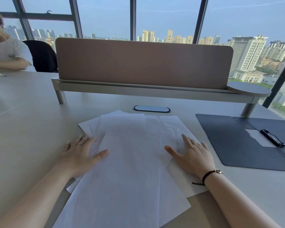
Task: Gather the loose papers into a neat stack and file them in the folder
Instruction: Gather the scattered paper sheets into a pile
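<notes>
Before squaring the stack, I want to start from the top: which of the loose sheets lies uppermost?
The large sheet in the middle, between the left hand and right hand. Its edges show unbroken, overlapping the fanned sheets on both sides.

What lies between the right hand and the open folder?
In the head view, only the right edge of the loose papers and a bare strip of desk separate the right hand from the folder.
</notes>
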`<state>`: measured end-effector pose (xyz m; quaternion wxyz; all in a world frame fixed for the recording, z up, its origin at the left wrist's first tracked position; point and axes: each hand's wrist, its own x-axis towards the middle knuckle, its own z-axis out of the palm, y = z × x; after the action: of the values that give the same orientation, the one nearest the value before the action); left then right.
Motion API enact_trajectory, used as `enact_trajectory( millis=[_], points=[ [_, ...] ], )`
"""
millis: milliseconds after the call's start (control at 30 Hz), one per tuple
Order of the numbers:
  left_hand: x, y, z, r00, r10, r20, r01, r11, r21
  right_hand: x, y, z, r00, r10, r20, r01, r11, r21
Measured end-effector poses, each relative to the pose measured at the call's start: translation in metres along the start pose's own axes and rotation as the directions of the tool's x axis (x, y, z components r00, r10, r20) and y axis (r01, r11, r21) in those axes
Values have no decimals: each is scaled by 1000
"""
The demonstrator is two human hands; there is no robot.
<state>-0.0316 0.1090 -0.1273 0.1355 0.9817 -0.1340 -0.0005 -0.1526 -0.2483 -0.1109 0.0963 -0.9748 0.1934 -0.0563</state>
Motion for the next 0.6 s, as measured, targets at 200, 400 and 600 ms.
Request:
enact_trajectory(
  millis=[200, 400, 600],
  points=[
    [1, 6, -2, 997, -48, 55, 44, 997, 66, -70, -28, -13, 995, -92, -39, 89, 993, -81],
    [-8, 12, -2, 994, -96, 49, 92, 993, 75, -64, -2, -14, 996, -13, -84, 19, 997, 71],
    [-5, 11, 1, 989, -143, 39, 140, 988, 72, -42, 10, -8, 988, -77, 136, 80, 997, -17]
  ],
)
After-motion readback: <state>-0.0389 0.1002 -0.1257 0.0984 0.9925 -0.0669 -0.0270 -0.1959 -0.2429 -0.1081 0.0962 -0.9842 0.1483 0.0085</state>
